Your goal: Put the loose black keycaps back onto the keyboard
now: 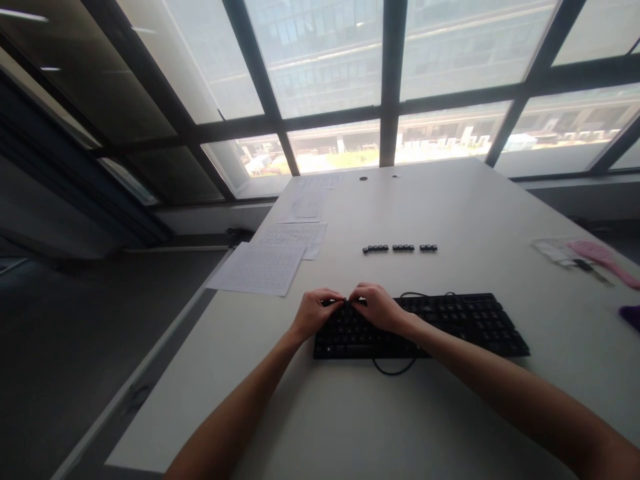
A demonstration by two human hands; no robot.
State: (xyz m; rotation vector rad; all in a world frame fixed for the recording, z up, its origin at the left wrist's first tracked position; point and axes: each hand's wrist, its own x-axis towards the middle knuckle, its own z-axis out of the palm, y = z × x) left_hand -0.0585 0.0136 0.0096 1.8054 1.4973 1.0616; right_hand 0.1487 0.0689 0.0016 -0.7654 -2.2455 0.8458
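At the near edge of the tabletop, the left hand and right hand pinched fingers together over the keyboard's upper-left corner; what they gripped stayed hidden. Loose keycaps lay at twelve o'clock; a prised cap could spring away.

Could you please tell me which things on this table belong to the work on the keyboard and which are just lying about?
In hand: the black keyboard, with left hand and right hand pinching at its top-left corner; the row of loose keycaps beyond it.

Lying about: paper sheets, pink brush, plastic bag, purple thing.
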